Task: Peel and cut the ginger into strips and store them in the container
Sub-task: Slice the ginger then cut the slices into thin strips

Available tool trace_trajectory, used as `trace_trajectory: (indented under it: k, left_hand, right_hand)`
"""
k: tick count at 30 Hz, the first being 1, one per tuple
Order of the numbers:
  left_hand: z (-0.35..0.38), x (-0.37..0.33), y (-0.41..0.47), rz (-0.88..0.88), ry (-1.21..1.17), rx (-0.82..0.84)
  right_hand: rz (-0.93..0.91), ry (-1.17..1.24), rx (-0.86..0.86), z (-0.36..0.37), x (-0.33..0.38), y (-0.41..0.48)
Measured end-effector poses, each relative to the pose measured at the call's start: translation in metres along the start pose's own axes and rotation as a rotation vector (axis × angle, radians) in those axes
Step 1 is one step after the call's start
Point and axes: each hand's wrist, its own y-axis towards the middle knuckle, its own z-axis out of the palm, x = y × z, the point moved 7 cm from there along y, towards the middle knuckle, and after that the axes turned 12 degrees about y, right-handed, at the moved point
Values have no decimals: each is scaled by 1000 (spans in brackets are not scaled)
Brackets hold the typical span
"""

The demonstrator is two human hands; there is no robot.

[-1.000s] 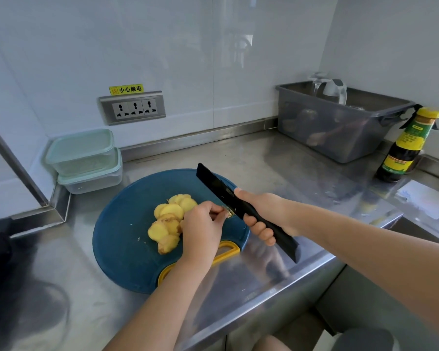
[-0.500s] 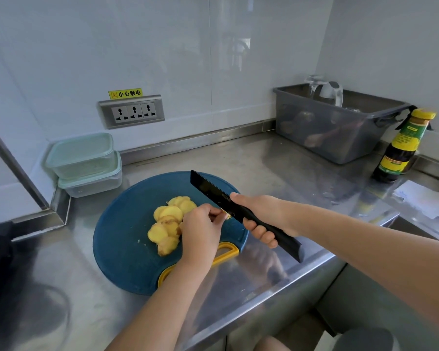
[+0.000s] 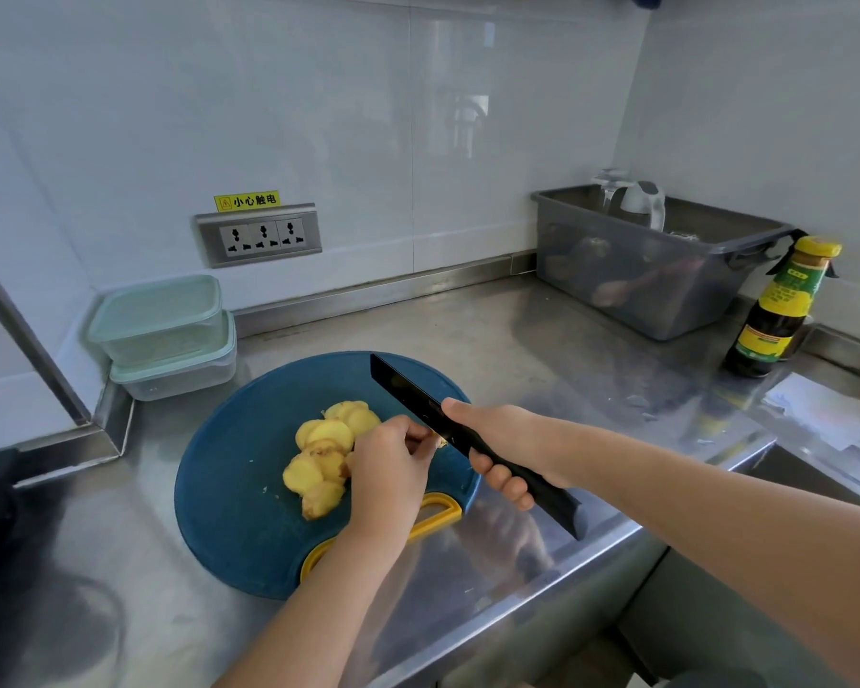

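Peeled yellow ginger root [image 3: 325, 456] lies at frame centre on round blue cutting board [image 3: 249, 489]. Left hand [image 3: 386, 471] pinches its right end; right hand [image 3: 505, 446] grips black knife [image 3: 418, 404] there.

White glossy wall panels [image 3: 319, 116] meet at a corner, reflecting soft light. A triple socket plate [image 3: 258, 235] under a yellow warning label [image 3: 247, 201] is set into the wall. Stainless steel desk [image 3: 467, 330], smudged, with raised rear upstand [image 3: 393, 290]
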Motion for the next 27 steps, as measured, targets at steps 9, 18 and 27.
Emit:
trace_trajectory:
  k: [9,18,27]
  left_hand:
    - [-2,-4,0,19,23,-10]
    - [-1,-2,-1,0,-75,-3]
    - [-1,2,1,-9,-53,-8]
  right_hand:
    - [40,-89,-63,6,9,-4]
    - [58,-81,-54,10,8,1]
    - [71,32,-28,13,3,11]
